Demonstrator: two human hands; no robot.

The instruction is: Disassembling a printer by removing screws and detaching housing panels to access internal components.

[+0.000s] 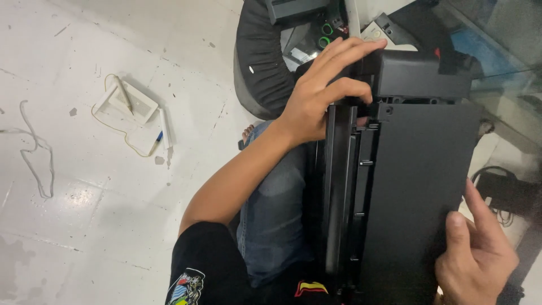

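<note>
Bright even indoor light, soft shadows on pale floor (84,226), sharp focus, faint glare patches

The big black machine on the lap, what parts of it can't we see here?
- Head view: the black machine runs off the bottom edge.
- Its left side is covered by the left hand.
- Its lower right corner sits behind the right hand.
- Small parts in the slot: too dark to tell.
</note>
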